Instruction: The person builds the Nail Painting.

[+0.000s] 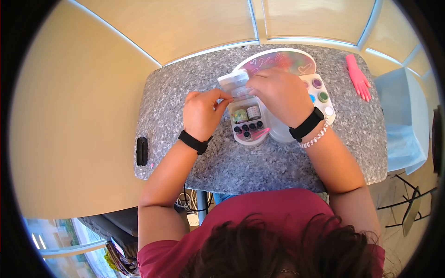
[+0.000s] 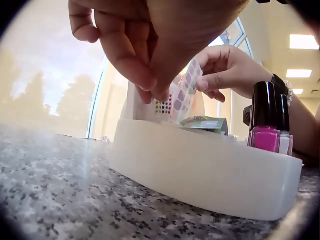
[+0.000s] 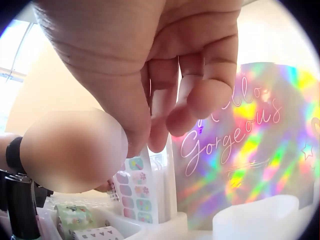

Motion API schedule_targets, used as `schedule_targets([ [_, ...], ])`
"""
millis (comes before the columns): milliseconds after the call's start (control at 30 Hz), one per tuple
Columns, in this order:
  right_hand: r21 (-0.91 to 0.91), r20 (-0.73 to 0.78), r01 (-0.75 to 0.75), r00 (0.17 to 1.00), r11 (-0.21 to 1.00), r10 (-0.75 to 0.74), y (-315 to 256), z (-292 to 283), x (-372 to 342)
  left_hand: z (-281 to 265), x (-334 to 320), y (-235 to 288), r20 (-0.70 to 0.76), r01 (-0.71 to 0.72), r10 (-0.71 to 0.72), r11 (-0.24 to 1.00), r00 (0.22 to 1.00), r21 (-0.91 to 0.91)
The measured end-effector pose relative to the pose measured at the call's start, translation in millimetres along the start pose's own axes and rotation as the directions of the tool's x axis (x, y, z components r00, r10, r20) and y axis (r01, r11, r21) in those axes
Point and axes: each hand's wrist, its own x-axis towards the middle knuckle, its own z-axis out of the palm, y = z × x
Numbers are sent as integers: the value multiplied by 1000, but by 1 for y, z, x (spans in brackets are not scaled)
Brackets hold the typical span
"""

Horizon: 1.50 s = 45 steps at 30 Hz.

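Note:
Over the back of a white case [image 2: 200, 167], my right hand [image 1: 282, 92] pinches a sheet of pastel nail stickers [image 3: 136, 192] between thumb and fingers. Beside it, my left hand [image 1: 201, 111] pinches a small sheet of coloured gem dots [image 2: 163, 107], fingertips pointing down at the case's rear compartment. A green patterned roll [image 1: 240, 116] and a white patterned roll [image 1: 253, 112] sit in the case's middle section. In front of them stand several black-capped nail polish bottles [image 2: 265, 120], with a pink tool [image 1: 261, 133] lying alongside.
Behind the case stands an iridescent "Hello Gorgeous" panel [image 3: 230, 145]. Small colour pots [image 1: 323, 97] fill a white tray on the right. A pink model hand [image 1: 358, 78] lies at the table's far right, a black object [image 1: 142, 151] near its left edge.

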Motion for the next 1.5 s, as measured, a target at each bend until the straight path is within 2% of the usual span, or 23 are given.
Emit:
schedule_targets([
  [67, -7, 21, -38, 999, 999, 39, -4, -6, -1, -1, -1, 4, 95, 2, -13, 993, 995, 119],
  [133, 116, 59, -100, 994, 988, 93, -8, -16, -4, 2, -3, 5, 85, -11, 1, 992, 996, 127],
  [267, 51, -14, -80, 997, 995, 81, -5, -29, -16, 9, -3, 5, 55, -93, 84, 978, 995, 188],
  [367, 87, 115, -218, 971, 972, 208, 1, -54, -35, 7, -6, 7, 88, -64, 48, 978, 995, 198],
  [433, 168, -71, -173, 980, 970, 187, 12, -63, -52, 8, -11, 4, 68, -43, 34, 988, 997, 145],
  [500, 316, -17, -371, 918, 873, 396, 38, -80, -62, -1, -13, 7, 50, 139, -139, 990, 989, 9],
  [533, 347, 46, -510, 848, 787, 528, 52, -92, -65, -3, -14, 9, -16, 113, -113, 993, 993, -24],
  [600, 158, -190, -565, 787, 809, 587, 101, -98, -78, -4, -18, 7, -8, 232, -234, 968, 972, -98],
  [667, -99, -237, -613, 780, 784, 580, 183, -96, -103, -7, -26, 5, 15, 360, -363, 918, 932, -167],
  [733, -335, -29, -700, 677, 631, 735, 220, -107, -116, -3, -26, 0, 46, 310, -307, 929, 951, -205],
  [767, -338, -25, -689, 687, 641, 726, 238, -108, -125, 1, -27, -4, 36, 317, -317, 926, 948, -207],
  [833, -277, 178, -809, 488, 519, 855, 266, -101, -143, 10, -33, -15, 175, 391, -350, 803, 920, -450],
  [967, -357, 113, -752, 554, 554, 825, 265, -97, -152, 27, -35, -27, 370, 475, -300, 610, 879, -634],
  [1067, -183, 114, -781, 586, 597, 802, 235, -103, -151, 37, -37, -35, 421, 485, -249, 550, 872, -680],
  [1100, 129, 185, -820, 573, 558, 798, 200, -111, -135, 41, -38, -40, 431, 479, -219, 519, 875, -708],
  [1200, 772, 357, -607, 660, 189, 661, 96, -124, -106, 46, -42, -44, 422, 463, -208, 547, 882, -698],
  [1233, 772, 366, -608, 663, 184, 653, 73, -119, -104, 46, -42, -45, 423, 470, -220, 547, 879, -693],
  [1300, 894, 410, -441, 741, -74, 532, 38, -107, -103, 46, -42, -43, 420, 456, -197, 534, 886, -712],
  [1333, 891, 419, -447, 740, -81, 527, 26, -99, -103, 43, -43, -38, 409, 454, -208, 531, 889, -716],
  [1400, 821, 315, -525, 744, 224, 590, 6, -84, -100, 38, -43, -33, 421, 465, -216, 553, 881, -691],
  [1433, 820, 324, -529, 744, 220, 584, -5, -79, -98, 37, -43, -31, 428, 466, -212, 579, 878, -669],
  [1467, 595, 179, -557, 795, 580, 580, -15, -75, -95, 39, -44, -30, 420, 467, -228, 591, 879, -657],
  [1500, 250, 51, -506, 858, 825, 511, -23, -71, -91, 39, -45, -28, 418, 471, -235, 590, 877, -656],
])
